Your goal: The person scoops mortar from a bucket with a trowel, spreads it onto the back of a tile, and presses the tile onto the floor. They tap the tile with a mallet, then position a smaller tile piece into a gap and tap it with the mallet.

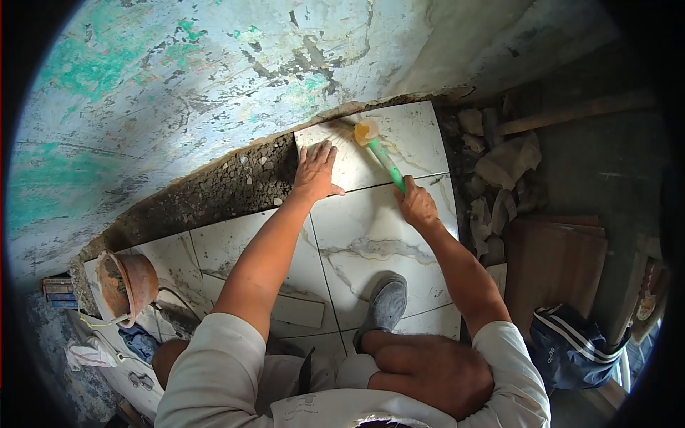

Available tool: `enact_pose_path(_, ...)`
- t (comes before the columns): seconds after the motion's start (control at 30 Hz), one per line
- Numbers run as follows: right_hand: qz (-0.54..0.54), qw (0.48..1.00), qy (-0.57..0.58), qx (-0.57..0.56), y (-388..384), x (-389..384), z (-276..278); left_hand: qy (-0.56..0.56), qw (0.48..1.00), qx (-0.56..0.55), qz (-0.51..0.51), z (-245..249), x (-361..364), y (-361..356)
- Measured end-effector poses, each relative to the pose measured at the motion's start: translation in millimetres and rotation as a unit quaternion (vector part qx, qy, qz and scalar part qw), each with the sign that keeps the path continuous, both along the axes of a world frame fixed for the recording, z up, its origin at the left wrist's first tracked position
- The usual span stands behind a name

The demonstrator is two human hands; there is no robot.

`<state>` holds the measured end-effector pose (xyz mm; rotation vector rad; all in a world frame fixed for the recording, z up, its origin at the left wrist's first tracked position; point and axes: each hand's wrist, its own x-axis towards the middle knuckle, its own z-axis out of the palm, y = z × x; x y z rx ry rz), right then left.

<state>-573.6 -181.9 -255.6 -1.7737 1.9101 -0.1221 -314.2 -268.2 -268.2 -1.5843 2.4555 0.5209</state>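
Observation:
My right hand (pixel 418 202) is wrapped round the green handle of a mallet (pixel 386 162). Its yellowish-white head is over the upper part of a white marbled floor tile (pixel 417 132) by the wall. Fingers spread, my left hand (pixel 316 171) lies flat on the left side of that same tile. Below it, another marbled tile (pixel 378 225) meets it along a dark joint. Loose dirt and gravel (pixel 250 171) fill the strip left of my left hand, between the tiles and the wall.
A peeling blue-green wall (pixel 214 78) runs along the top. At left stands a bucket (pixel 135 285), with a narrow tile piece (pixel 298 312) lying nearer me. Broken rubble (pixel 503 164), brown boards (pixel 556 257) and a dark blue bag (pixel 574 346) are on the right. My shoe (pixel 387 303) rests on the tiles.

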Motion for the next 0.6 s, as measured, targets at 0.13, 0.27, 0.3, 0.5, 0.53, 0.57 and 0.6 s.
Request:
enact_pose_path(0.13,-0.055,0.998,-0.012,-0.017,-4,16,-4,0.011,1.0,0.003,-0.018,-1,9,7)
enact_pose_path(0.27,0.086,0.991,0.02,-0.102,-12,-3,-49,0.042,0.996,0.024,-0.076,2,54,8)
enact_pose_path(0.3,0.056,0.996,-0.006,-0.067,-7,2,-37,0.026,0.992,-0.027,-0.122,10,74,12)
enact_pose_path(0.5,0.02,0.966,-0.231,0.11,41,88,26,-0.09,0.985,0.126,-0.076,90,225,88)
enact_pose_path(0.53,-0.006,0.94,-0.277,0.2,47,112,44,-0.085,0.986,0.136,-0.051,90,254,112)
enact_pose_path(0.57,0.0,0.922,-0.302,0.241,52,131,44,-0.081,0.989,0.112,-0.059,88,283,141)
enact_pose_path(0.6,0.006,0.903,-0.323,0.283,58,148,39,-0.076,0.991,0.089,-0.067,85,307,171)
